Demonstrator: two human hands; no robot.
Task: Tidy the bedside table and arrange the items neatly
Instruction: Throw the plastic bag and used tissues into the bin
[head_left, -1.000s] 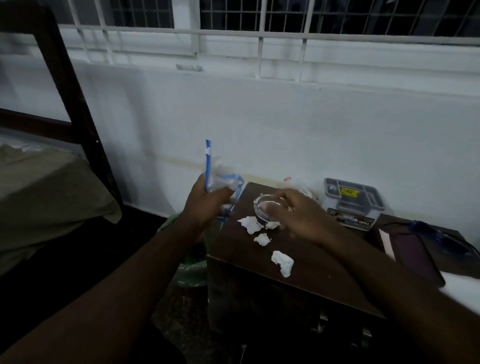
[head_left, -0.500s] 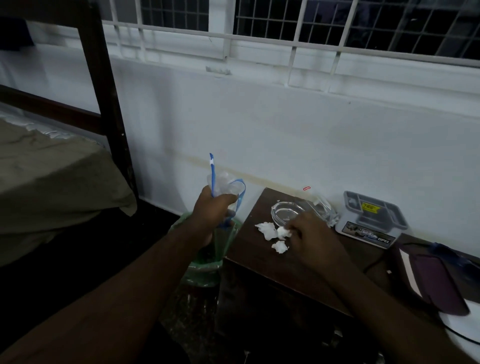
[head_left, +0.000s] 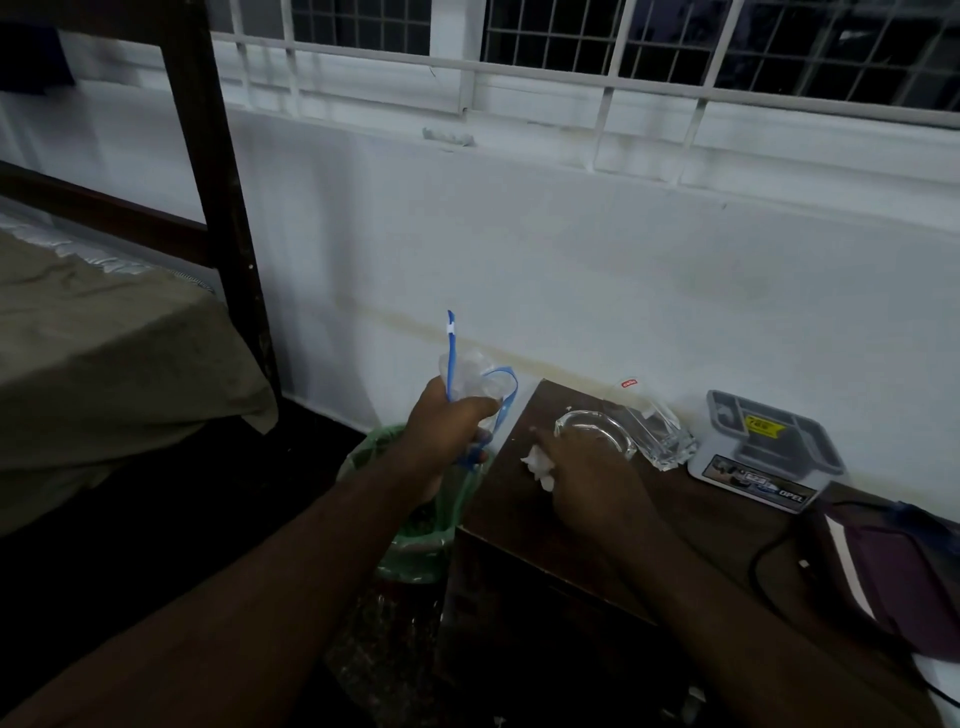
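Note:
My left hand (head_left: 448, 430) is shut on a crumpled clear plastic bag with blue strips (head_left: 470, 378), held up just left of the dark wooden bedside table (head_left: 649, 540). My right hand (head_left: 587, 470) rests on the table top, fingers closed over crumpled white tissue pieces (head_left: 537, 462); only a bit of tissue shows at the fingertips. A clear glass ashtray (head_left: 592, 428) sits just behind that hand, and a clear glass tumbler (head_left: 652, 428) lies tipped beside it.
A bin lined with a green bag (head_left: 421, 525) stands on the floor left of the table. A grey lidded box (head_left: 769, 449) sits by the wall. A dark purple item (head_left: 904, 577) and black cable (head_left: 769, 566) lie at right. A bed (head_left: 104, 353) is at left.
My right hand has gathered the scattered tissue pieces together and closed over them. The view has shifted left and up; my left hand still holds the plastic bag.

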